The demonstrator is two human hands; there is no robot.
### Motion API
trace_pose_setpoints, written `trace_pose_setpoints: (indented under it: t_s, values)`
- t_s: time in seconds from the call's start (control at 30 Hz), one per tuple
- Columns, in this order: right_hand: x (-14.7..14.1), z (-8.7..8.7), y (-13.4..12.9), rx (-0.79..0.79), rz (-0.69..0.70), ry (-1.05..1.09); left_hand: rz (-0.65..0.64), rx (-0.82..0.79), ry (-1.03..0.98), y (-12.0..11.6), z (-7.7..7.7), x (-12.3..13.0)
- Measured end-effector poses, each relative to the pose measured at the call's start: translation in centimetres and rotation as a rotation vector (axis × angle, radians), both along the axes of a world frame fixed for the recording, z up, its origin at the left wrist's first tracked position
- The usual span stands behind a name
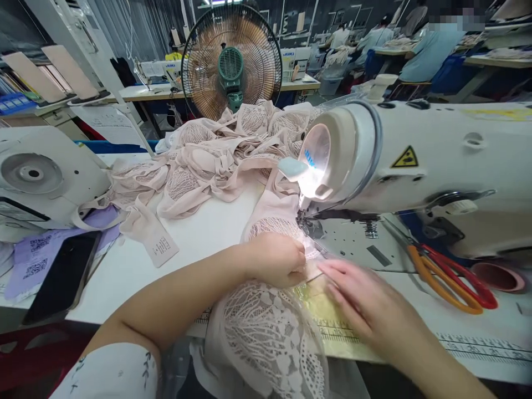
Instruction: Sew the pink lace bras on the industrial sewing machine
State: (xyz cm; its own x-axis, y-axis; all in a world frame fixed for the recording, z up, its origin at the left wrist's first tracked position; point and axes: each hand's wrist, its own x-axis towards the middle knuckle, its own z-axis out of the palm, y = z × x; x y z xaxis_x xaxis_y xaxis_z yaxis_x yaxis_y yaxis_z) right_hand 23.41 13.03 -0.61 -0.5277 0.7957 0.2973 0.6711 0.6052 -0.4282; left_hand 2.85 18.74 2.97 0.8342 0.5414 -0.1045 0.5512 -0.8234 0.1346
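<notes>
A pale pink lace garment (266,327) lies across the table edge and runs under the needle (302,219) of a white sewing machine (436,166). My left hand (276,259) is closed on the lace fabric just in front of the needle. My right hand (357,296) lies flat, fingers together, on the fabric edge and the yellowish plate right of the seam. The machine's lamp lights the needle area.
A pile of pink lace pieces (224,155) fills the table's back. Orange-and-red scissors (449,274) lie under the machine arm. A black phone (62,277) and purple slips sit at left beside another machine (41,177). A fan (231,61) stands behind. People work far back.
</notes>
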Motion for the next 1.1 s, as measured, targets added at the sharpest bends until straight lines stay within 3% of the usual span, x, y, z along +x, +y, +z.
trace_pose_setpoints:
  t_s: [0.1,0.23,0.37,0.6,0.87,1.0,1.1]
  values:
    - [1.7,-1.7,1.6,0.234,0.030,-0.188,-0.028,0.043,0.006,-0.3,-0.5,0.1]
    - [2.1,-2.9,1.1,0.341,0.086,-0.249,-0.057,0.095,0.043,-0.5,-1.1,-0.2]
    - [1.2,-2.7,0.3,0.363,0.072,-0.233,-0.076,0.125,0.034,0.0,-1.6,-0.5]
    - [-0.8,-2.9,1.2,0.422,-0.009,-0.223,-0.118,0.216,-0.069,1.2,-2.4,-1.0]
    - [-1.5,-3.2,0.8,0.417,-0.043,-0.264,-0.119,0.233,-0.141,1.1,-2.5,-0.9]
    - [-0.8,-2.8,0.2,0.373,-0.012,-0.241,-0.103,0.239,-0.115,1.4,-2.7,-0.9]
    - [1.8,-1.9,0.3,0.357,-0.045,-0.222,-0.098,0.241,-0.124,1.5,-2.9,-0.9]
